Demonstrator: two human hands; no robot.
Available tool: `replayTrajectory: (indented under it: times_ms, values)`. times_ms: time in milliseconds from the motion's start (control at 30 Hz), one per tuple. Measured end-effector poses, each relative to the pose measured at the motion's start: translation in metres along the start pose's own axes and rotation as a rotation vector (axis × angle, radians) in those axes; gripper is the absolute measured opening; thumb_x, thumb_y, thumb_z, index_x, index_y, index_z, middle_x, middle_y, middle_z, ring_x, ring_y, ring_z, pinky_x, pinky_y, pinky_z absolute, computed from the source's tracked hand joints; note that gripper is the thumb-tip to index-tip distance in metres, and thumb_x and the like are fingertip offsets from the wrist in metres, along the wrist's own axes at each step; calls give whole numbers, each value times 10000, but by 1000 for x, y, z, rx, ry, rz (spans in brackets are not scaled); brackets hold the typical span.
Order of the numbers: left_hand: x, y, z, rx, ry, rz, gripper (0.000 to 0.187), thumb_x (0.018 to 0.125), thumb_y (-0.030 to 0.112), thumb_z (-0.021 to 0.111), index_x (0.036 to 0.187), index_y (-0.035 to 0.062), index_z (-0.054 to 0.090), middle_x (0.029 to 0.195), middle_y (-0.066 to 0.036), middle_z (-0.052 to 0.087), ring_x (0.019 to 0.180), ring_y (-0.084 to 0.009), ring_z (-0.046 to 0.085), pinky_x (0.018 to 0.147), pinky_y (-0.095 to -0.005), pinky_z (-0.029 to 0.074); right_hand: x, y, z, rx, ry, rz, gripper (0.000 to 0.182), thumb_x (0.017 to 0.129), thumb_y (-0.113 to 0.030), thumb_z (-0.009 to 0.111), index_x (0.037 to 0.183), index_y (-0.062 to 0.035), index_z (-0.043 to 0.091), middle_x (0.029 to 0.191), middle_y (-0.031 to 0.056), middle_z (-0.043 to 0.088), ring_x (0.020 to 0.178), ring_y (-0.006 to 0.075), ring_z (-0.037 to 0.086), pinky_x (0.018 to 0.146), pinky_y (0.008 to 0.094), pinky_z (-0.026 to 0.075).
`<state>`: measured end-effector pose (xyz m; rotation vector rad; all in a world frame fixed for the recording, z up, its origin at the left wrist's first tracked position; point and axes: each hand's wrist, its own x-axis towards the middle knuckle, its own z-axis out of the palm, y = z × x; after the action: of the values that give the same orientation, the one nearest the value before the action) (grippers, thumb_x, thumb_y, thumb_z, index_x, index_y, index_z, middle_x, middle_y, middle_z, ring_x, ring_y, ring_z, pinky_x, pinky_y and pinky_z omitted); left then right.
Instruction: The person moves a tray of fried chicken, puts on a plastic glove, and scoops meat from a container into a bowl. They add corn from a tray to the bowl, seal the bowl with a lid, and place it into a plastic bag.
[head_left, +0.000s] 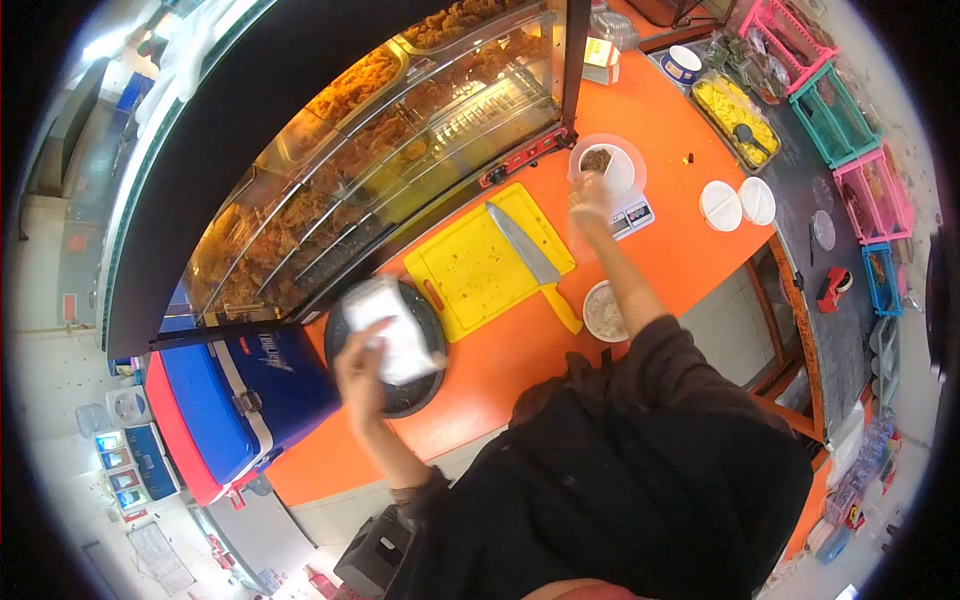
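Observation:
My left hand [362, 368] is closed on a white paper-like packet [388, 335], slightly blurred, its thumb lying across the front. Beneath the packet is a black round mortar-like dish [407, 397]. My right hand [590, 198], smeared by motion, reaches over the near edge of a clear plastic container [622, 150] on a white kitchen scale [634, 217]. A small round cup with brown contents [597, 158] sits in the container, just beyond my fingers. Below my right forearm stands a white bowl of pale food [604, 312].
A large knife [524, 243] lies on a yellow cutting board [480, 270]. Behind them is a glass display case of fried food [400, 130]. A blue cooler box [235, 405] stands left. Two white lids [721, 206] and a tray of yellow food [735, 115] lie right.

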<state>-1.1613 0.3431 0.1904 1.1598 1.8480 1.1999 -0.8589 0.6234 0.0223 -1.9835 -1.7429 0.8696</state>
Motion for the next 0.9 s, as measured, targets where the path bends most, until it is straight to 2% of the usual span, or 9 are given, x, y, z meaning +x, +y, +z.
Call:
replayTrajectory:
  times_ms: [100, 267, 333, 400, 567, 667, 700, 800, 900]
  values:
    - [-30, -41, 69, -342, -145, -284, 351, 804, -38, 558, 1136, 58, 617, 1148, -67, 598, 977, -105, 542, 806, -223, 423, 55, 57, 1, -132, 333, 144, 245, 762, -238, 540, 849, -31, 638, 861, 187, 650, 826, 321, 638, 695, 399, 500]
    - [-31, -53, 106, -322, -148, -254, 422, 777, -53, 547, 1189, 35, 565, 1189, -97, 570, 1025, -183, 558, 867, -257, 429, 116, 110, 38, -332, 159, 25, 312, 819, -284, 519, 954, -30, 639, 913, 182, 650, 867, 291, 637, 742, 390, 493]
    - [-3, -55, 84, 544, 45, 330, 564, 725, -47, 554, 1274, 46, 467, 1262, -123, 489, 959, -302, 595, 783, -296, 488, 124, 119, 46, -381, 197, -150, 325, 823, -306, 508, 914, -27, 646, 886, 190, 649, 846, 300, 637, 729, 400, 489]
    - [31, -41, 45, 1010, 244, 127, 672, 680, -13, 583, 1316, 26, 369, 1318, -162, 391, 818, -339, 619, 633, -314, 517, 120, 118, 39, -296, 212, -169, 324, 809, -314, 519, 885, -26, 646, 869, 192, 646, 834, 310, 634, 732, 404, 485]
    - [132, -93, -103, 1846, 529, -146, 535, 790, 147, 553, 1271, -20, 390, 1381, -179, 319, 628, -168, 654, 485, -256, 515, 111, 109, 15, -159, 233, -164, 326, 773, -332, 548, 812, -23, 645, 827, 199, 639, 803, 335, 625, 740, 416, 476]
    - [152, -101, -154, 1542, 418, -381, 419, 858, 180, 514, 1202, -42, 428, 1093, -149, 579, 712, -206, 672, 502, -334, 541, 126, 136, 11, -349, 266, -462, 319, 796, -325, 551, 816, -17, 630, 794, 200, 615, 779, 356, 599, 710, 443, 459]
    - [151, -107, -159, 1434, 551, -260, 387, 857, 178, 519, 1164, -46, 445, 941, -109, 635, 741, -200, 670, 531, -336, 542, 87, 90, -15, -265, 162, -275, 302, 819, -321, 554, 849, -29, 626, 778, 203, 593, 760, 377, 568, 688, 467, 434]
    - [148, -125, -180, 1864, 124, -195, 356, 855, 215, 533, 1114, -28, 511, 1050, -135, 585, 895, -214, 645, 710, -326, 536, 27, 112, -37, -18, 245, -503, 235, 820, -244, 597, 807, -10, 598, 703, 175, 602, 627, 276, 580, 544, 380, 429]
    - [160, -111, -186, 1555, 407, -426, 351, 835, 289, 551, 1051, 20, 621, 1136, -116, 573, 978, -249, 617, 769, -348, 522, -43, 90, -65, -88, 74, -420, 180, 807, -172, 596, 734, -9, 573, 659, 154, 592, 563, 194, 577, 507, 326, 433]
